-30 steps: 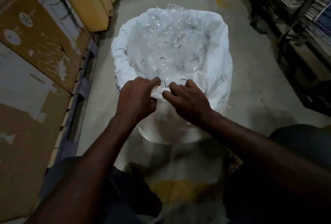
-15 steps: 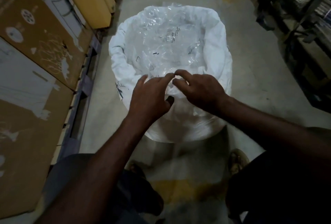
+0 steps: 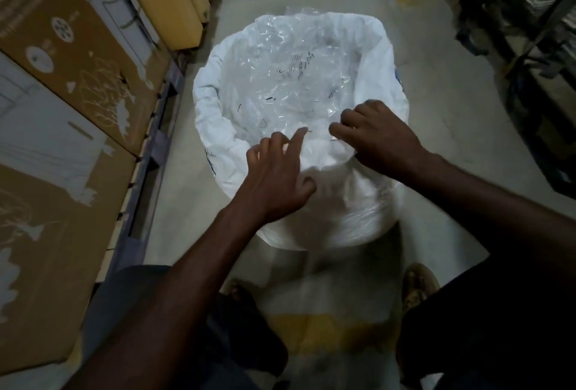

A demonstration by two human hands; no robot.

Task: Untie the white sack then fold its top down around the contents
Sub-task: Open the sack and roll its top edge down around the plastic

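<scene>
Both hands (image 3: 330, 159) over upright white sack (image 3: 371, 202)

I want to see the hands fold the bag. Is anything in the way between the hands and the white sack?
Nothing visible is in the way. The left hand and right hand are already at the near rim of the white sack. The sack is open, with crinkly clear plastic inside it. The floor around it looks bare.

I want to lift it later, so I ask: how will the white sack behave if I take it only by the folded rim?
The white sack looks floppy: its rolled rim is creased and uneven, so it would probably sag. The clear plastic contents look light, though crumpled and glossy, so perhaps slippery. Its wide base on the floor suggests that it is unlikely to tip.
</scene>
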